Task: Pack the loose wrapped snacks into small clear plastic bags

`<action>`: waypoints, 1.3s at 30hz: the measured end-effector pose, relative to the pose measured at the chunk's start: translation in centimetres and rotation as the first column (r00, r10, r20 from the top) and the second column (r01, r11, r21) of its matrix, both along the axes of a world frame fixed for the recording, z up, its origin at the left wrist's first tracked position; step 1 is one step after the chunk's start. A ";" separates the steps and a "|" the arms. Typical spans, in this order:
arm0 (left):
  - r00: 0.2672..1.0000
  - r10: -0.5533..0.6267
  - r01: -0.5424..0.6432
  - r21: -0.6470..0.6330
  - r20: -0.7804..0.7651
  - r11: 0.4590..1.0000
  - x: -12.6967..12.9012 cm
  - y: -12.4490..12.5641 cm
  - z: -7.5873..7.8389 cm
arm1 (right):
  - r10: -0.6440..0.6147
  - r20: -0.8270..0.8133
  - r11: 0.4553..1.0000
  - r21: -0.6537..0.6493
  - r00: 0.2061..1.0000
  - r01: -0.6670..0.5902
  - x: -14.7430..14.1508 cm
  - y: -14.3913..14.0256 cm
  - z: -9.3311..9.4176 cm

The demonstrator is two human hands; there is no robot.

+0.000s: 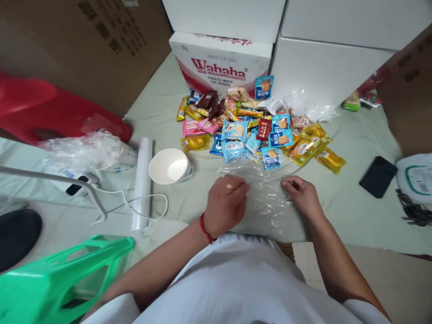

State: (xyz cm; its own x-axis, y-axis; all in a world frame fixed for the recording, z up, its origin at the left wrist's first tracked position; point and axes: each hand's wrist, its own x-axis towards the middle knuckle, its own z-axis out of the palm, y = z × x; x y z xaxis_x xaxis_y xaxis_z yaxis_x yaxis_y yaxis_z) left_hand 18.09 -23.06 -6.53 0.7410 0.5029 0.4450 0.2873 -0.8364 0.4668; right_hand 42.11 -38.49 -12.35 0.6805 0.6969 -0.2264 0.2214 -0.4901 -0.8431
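**A:** You're pinching the clear plastic bag (266, 198) at both sides, close in front of your body. Your left hand (225, 204) is curled over its left edge, fingers gripping the film, and your right hand (301, 194) is nipping the right edge between fingertips. The bag is lying flat and crinkled on the pale cloth (351, 211), between your hands.

**B:** So how am I handling it well?

**A:** I'd judge you're doing best by keeping the film taut and working the two layers apart at the edge (thin film clings to itself), rather than tugging the whole sheet toward you.

**B:** And what's sitting around me?

**A:** Nearest on your left, a green plastic stool (64, 274) is crowding the bottom corner. Further out, a roll of clear bags (142, 180) is lying beside a white paper cup (169, 165), which is tipped on its side, just left of your left hand. A white cable (135, 202) is looping there too. On your right, a black phone (378, 176) is resting well apart from the bag.

**B:** Anything in the way?

**A:** The pile of wrapped snacks (249, 130) is spreading just beyond the bag's far edge, a few blue packets nearly touching it. Behind them a Wahaha carton (221, 65) and plain white boxes (324, 67) are closing off the back, with a red stool (50, 110) far left.
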 end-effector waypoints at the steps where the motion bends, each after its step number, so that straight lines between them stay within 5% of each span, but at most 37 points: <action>1: 0.990 -0.091 0.092 0.000 -0.104 0.996 0.7 -0.1 -0.5 | 0.024 0.006 1.000 -0.001 1.000 -0.024 -0.1 -0.3 -0.1; 4: 0.926 -0.019 0.015 -0.012 -0.378 1.000 2.5 1.1 -3.4 | 0.087 0.020 0.996 -0.009 0.996 -0.087 -0.1 -1.9 -0.3; 8: 0.869 0.071 -0.070 0.019 -0.489 0.997 2.3 2.9 -6.5 | 0.050 -0.014 0.998 -0.042 0.999 -0.050 1.6 -4.5 0.2; 11: 0.873 0.060 -0.050 0.032 -0.484 0.998 1.7 2.7 -6.4 | -0.134 0.151 0.986 -0.074 0.979 0.146 4.5 -3.8 1.0; 14: 0.883 0.046 -0.034 0.034 -0.467 0.999 1.6 2.6 -5.7 | -0.237 0.332 0.961 -0.056 0.913 0.270 7.2 0.0 1.2; 19: 0.876 0.003 0.024 0.050 -0.482 0.998 1.8 3.7 -6.5 | -0.292 0.277 0.947 -0.051 0.915 0.318 9.0 6.0 0.7; 22: 0.880 -0.006 0.042 0.065 -0.475 0.997 1.6 4.0 -7.3 | -0.337 0.207 0.941 0.063 0.918 0.331 9.2 5.2 2.2; 25: 0.883 -0.003 0.040 0.070 -0.469 0.997 1.5 3.8 -7.4 | -0.353 0.310 0.930 0.217 0.883 0.296 7.8 2.5 5.5; 27: 0.883 0.001 0.035 0.066 -0.469 0.997 1.5 3.7 -7.2 | -0.220 0.483 0.966 0.231 0.847 0.119 5.1 1.3 7.3; 30: 0.881 -0.015 0.041 0.044 -0.472 0.998 1.7 4.3 -6.8 | 0.213 0.699 0.950 0.014 0.683 -0.311 -0.7 1.3 7.5; 33: 0.878 -0.080 0.088 -0.004 -0.473 0.996 1.6 5.4 -6.6 | 0.571 0.708 0.767 -0.280 0.416 -0.577 -5.6 2.0 5.6; 35: 0.881 -0.107 0.111 -0.019 -0.462 0.994 1.5 6.0 -6.7 | 0.712 0.626 0.628 -0.366 0.318 -0.687 -6.7 2.1 4.6; 37: 0.889 -0.106 0.115 -0.007 -0.445 0.993 1.3 6.2 -7.0 | 0.740 0.564 0.603 -0.313 0.367 -0.734 -5.7 2.4 4.5; 39: 0.895 -0.098 0.114 0.011 -0.434 0.993 1.1 6.2 -7.3 | 0.613 0.561 0.760 -0.226 0.557 -0.609 -3.5 3.5 4.6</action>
State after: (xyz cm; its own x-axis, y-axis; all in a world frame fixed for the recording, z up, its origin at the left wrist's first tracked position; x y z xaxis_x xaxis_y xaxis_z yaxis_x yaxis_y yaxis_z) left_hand 19.22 -16.86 -13.79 0.9125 0.4002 0.0845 0.3624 -0.8870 0.2863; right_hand 38.57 -35.02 -7.70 0.0822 0.9956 0.0439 0.8981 -0.0549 -0.4364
